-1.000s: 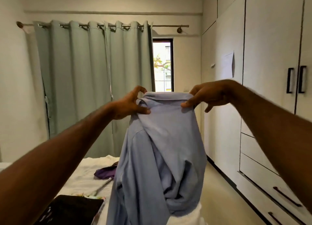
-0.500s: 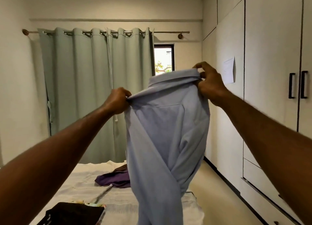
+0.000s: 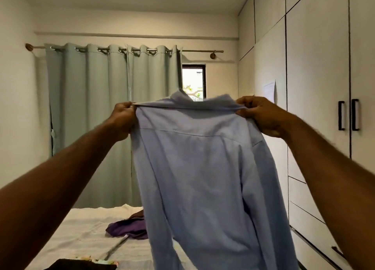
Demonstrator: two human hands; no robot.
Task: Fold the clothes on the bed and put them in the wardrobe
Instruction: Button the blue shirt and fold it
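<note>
A light blue collared shirt [image 3: 203, 168] hangs spread out in the air in front of me, its back toward me and the collar standing up at the top. My left hand [image 3: 121, 119] pinches its left shoulder and my right hand [image 3: 261, 115] grips its right shoulder, both at chest height. Below lies the bed [image 3: 85, 229] with a white cover. On it sit a purple garment [image 3: 127, 228] and, at the near edge, a dark garment [image 3: 81, 265]. The white wardrobe [image 3: 316, 87] with black handles fills the right wall, its doors closed.
A pale green curtain [image 3: 91, 117] covers most of the far wall, with a strip of window [image 3: 192, 81] beside it. Drawers [image 3: 308, 229] run along the wardrobe's lower part. A thin stick-like object [image 3: 115, 247] lies on the bed.
The shirt went from twisted and bunched to spread flat between my hands. Both hands moved apart to its shoulders, and my right hand came down level with the left.
</note>
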